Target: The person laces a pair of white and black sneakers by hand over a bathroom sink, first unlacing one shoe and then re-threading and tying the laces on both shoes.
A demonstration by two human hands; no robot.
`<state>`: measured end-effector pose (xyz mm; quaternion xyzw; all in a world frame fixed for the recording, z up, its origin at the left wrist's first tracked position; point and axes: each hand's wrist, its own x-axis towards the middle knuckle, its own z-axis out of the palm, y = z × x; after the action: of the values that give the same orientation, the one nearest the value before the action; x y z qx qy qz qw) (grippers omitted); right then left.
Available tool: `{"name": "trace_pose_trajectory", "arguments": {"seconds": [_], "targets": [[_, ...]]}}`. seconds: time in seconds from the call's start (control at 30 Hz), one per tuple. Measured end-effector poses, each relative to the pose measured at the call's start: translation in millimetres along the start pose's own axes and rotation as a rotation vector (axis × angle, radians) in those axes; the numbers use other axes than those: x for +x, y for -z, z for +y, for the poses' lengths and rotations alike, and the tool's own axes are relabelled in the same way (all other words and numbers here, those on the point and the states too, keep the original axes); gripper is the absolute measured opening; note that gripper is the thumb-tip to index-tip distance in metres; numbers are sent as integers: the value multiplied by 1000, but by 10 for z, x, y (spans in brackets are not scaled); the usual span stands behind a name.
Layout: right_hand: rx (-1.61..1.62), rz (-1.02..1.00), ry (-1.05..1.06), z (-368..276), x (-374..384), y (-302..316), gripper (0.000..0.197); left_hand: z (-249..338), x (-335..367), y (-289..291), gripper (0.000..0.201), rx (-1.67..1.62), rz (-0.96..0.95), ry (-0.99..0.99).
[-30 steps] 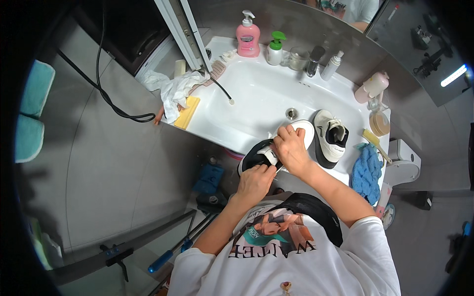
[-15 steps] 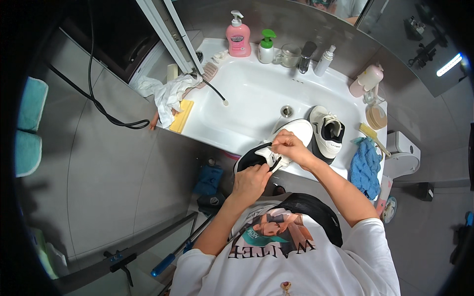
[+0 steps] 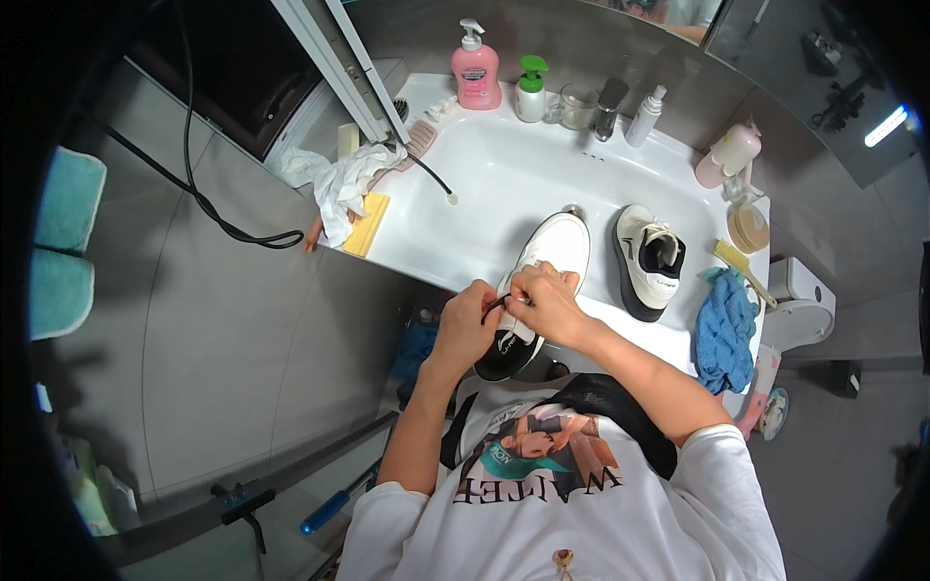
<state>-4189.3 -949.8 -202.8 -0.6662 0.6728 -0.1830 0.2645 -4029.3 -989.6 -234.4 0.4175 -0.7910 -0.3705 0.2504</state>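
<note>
A white sneaker [image 3: 559, 244] with a black heel lies across the near rim of the sink, its white toe pointing away from me. My left hand [image 3: 467, 321] is closed on the left side of its opening, fingers gripping the dark collar edge. Close beside it, my right hand [image 3: 544, 302] pinches the shoe around the tongue area; the fingertips of both hands nearly meet, and the laces are mostly hidden beneath them. The other sneaker [image 3: 647, 263], white with a black lining and dark sole, stands in the basin to the right, laces loosely tied.
The white sink [image 3: 484, 179] has a tap [image 3: 610, 108] at its back, with a pink pump bottle [image 3: 475, 73] and a green-topped bottle [image 3: 531, 92] nearby. A blue cloth [image 3: 725, 329] and a yellow brush [image 3: 741, 266] lie on the right rim, a yellow bar [image 3: 365, 225] on the left.
The held sneaker has turned so its toe points farther away and covers the drain. Both hands moved with it, slightly left and closer together. The other sneaker stays put.
</note>
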Motion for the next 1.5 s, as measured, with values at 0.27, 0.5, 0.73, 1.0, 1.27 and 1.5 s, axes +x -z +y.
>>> {"name": "trace_pose_trajectory", "arguments": {"seconds": [0.27, 0.5, 0.73, 1.0, 1.27, 1.5], "targets": [[983, -240, 118, 604, -96, 104, 22, -19, 16, -177, 11, 87, 240, 36], [96, -68, -34, 160, -36, 128, 19, -7, 32, -270, 10, 52, 264, -150], [1103, -288, -26, 620, -327, 360, 23, -113, 24, -278, 13, 37, 338, -34], [453, -240, -55, 412, -235, 379, 14, 33, 69, -276, 22, -218, 189, 36], [1181, -186, -92, 626, -288, 302, 10, -16, 59, -190, 22, -106, 6, -223], [650, 114, -184, 1143, -418, 594, 15, -56, 43, -254, 12, -126, 99, -248]]}}
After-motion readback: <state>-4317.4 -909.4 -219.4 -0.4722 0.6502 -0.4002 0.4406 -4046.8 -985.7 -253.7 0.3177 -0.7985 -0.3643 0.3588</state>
